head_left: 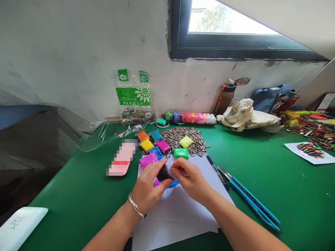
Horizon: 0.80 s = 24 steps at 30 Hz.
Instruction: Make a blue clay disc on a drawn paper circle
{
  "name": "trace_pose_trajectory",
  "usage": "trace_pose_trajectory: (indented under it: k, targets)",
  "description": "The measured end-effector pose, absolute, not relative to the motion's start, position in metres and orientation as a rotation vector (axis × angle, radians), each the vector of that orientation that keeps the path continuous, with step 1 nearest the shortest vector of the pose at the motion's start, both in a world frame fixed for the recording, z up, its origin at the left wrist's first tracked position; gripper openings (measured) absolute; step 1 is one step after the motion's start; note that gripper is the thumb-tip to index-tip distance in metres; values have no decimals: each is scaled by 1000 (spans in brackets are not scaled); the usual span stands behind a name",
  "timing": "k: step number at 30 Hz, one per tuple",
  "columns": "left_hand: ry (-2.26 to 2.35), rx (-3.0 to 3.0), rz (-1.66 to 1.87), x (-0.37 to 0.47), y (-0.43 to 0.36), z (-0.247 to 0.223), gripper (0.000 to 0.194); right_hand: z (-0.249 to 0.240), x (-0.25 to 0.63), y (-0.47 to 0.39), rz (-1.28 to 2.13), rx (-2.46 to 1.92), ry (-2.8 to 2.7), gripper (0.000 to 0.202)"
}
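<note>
Item: small packet of dark clay (164, 173), pinched from both sides, the left hand (148, 190) gripping its near-left end with thumb and fingertips pressed together, the right hand (192, 179) gripping its right end likewise; held just above a white sheet of paper (180, 212) on the green surface (261, 167). The clear wrapper appears to be in the course of being pulled open; whether any clay has come out cannot be told. A blue patch and a magenta patch show beneath the hands, partly hidden. Stock untouched, judged by position: sealed colour packets lying beyond the paper, namely magenta (148, 160), blue (156, 152), yellow (146, 144), orange (142, 135), teal (157, 135), purple-pink (163, 146), pale yellow (186, 141) and green (181, 153), the last two resting on a heap of striped sunflower seeds (183, 136). Further row of packets (191, 118) against the wall. The sheet bears only faint lines near the hands; no seeds or clay laid on it that can be seen, so the work reads as early, with most material unopened. Adjacent: blue utility knife (248, 197) and a pen (216, 170), right of the paper; seed bag (134, 94) leaning on the wall; cloth bag (246, 115); bottle (225, 97); a second sheet with seeds (311, 150) at far right.
</note>
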<state>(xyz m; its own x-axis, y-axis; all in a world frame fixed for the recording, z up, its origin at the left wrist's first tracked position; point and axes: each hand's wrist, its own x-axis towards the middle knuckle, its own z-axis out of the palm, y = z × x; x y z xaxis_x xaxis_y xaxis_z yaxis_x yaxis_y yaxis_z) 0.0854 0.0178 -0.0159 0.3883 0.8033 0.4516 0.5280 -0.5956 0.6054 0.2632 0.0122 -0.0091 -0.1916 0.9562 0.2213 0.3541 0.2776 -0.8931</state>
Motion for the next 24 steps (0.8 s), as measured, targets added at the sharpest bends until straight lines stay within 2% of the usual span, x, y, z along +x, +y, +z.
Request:
trace_pose_trajectory:
  k: [4, 8, 14, 24]
  targets:
    - [1242, 2152, 1056, 85, 19, -16, 31, -9, 266, 14, 921, -1186, -1663, 3]
    - [1211, 2116, 1089, 87, 18, -12, 19, -9, 270, 14, 805, -1114, -1781, 13]
    - [1207, 2111, 1081, 86, 17, -11, 16, -9, 272, 16, 740, -1090, -1885, 20]
    - [1156, 2171, 1083, 88, 17, -10, 16, -3, 273, 16, 823, -1155, -1917, 11]
